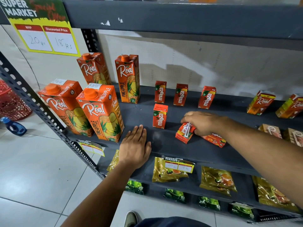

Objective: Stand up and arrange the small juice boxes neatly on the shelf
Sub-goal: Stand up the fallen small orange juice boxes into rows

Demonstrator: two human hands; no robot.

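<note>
On the dark grey shelf (164, 145) three small red juice boxes stand in a back row (180, 94), and a fourth small box (160, 116) stands alone in front of them. My right hand (203, 122) grips a tilted small juice box (184, 133) with its straw side facing me. Another small box (214, 139) lies flat just under my right wrist. My left hand (135, 147) rests flat on the shelf's front edge, fingers together, holding nothing.
Tall pineapple juice cartons (101, 112) stand at the shelf's left end. More small cartons (260, 103) stand at the far right, brown ones (270, 131) in front. Tea packets (216, 179) fill the shelf below. A red basket (11, 104) and blue bottle (14, 126) sit on the floor.
</note>
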